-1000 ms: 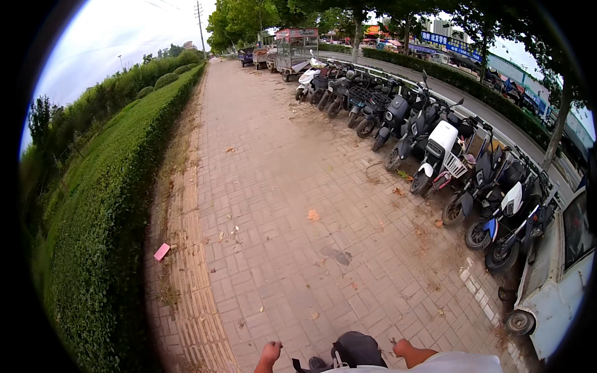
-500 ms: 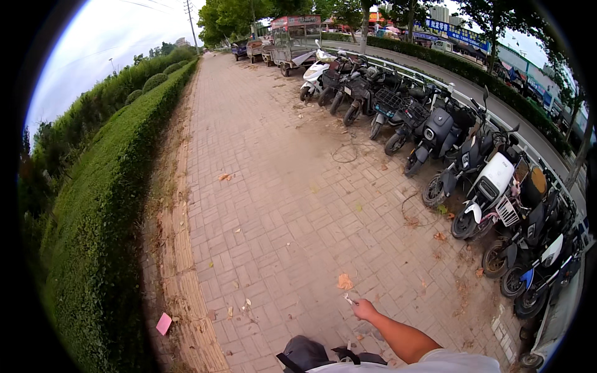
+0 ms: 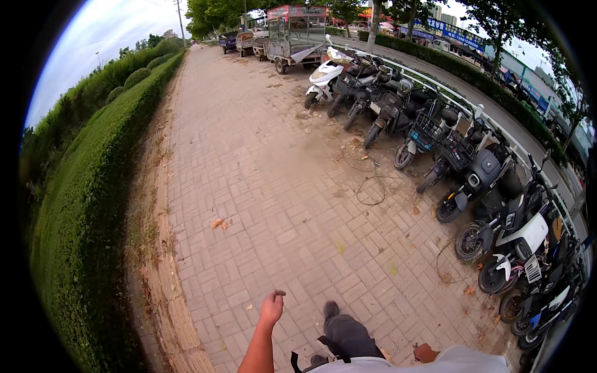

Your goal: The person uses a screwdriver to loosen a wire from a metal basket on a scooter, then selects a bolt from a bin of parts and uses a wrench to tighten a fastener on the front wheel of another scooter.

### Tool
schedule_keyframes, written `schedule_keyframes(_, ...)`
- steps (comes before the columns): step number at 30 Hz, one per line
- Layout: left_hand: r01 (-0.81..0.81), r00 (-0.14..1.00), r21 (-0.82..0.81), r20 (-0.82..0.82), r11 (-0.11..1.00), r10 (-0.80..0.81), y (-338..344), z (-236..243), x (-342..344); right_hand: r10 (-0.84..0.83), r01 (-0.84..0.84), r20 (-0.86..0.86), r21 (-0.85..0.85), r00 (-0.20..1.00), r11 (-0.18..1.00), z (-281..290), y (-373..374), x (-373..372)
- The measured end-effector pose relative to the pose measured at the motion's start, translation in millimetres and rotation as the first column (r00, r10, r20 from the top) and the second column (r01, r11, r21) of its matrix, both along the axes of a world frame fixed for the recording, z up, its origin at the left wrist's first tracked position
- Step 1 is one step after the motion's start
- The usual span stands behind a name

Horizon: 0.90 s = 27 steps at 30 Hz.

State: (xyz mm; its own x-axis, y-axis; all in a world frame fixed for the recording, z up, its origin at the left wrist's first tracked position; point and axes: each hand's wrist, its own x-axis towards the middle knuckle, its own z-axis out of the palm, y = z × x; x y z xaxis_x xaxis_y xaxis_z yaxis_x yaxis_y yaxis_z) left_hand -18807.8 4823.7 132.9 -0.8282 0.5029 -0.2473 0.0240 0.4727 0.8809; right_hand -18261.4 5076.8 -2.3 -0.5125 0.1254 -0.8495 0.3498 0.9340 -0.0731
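Note:
My left hand [image 3: 272, 308] reaches out low over the paving, fingers closed. A dark tip shows at its fingertips; whether that is a finger in shade or a small held thing I cannot make out. Close by my right side, my right hand [image 3: 426, 353] is closed and partly covered by my pale shirt [image 3: 454, 360]. Something small shows at its fingertips, too tiny to name. Between the hands are my dark trousers [image 3: 348, 336] and a dark shoe [image 3: 331, 309] on the brick paving [image 3: 267, 205].
A clipped hedge [image 3: 93, 199] runs along the left. Parked scooters [image 3: 479, 180] line the right, before a white railing [image 3: 448, 93]. A glass-sided cart [image 3: 295, 37] stands farther ahead. Loose cable loops [image 3: 371, 191] and dry leaves [image 3: 219, 223] lie on the paving.
My right hand has drawn back from in front of me to my side. My left hand has come into view. The scooters and cart look nearer; a pink sheet has left the view.

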Motion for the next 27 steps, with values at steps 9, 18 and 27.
schedule_keyframes(9, 0.146, 0.982, -0.576, 0.183, 0.804, -0.047, 35.0, -145.4, -321.6, -0.539, 0.536, 0.000, -0.106, 0.842, 0.837, -76.2, 196.3, -462.3)
schedule_keyframes(18, -0.190, 0.333, -0.826, 0.454, 0.530, 0.827, -39.0, -137.2, -544.8, -0.824, 0.340, -0.512, -0.750, 0.244, 0.567, 165.4, 394.4, -1204.4)
schedule_keyframes(27, -0.051, 0.974, -0.056, 0.217, 0.997, 0.061, 520.4, -43.2, -1184.3, -0.454, 0.432, 0.150, 0.156, 0.878, 0.888, -46.6, 510.0, -1150.0)
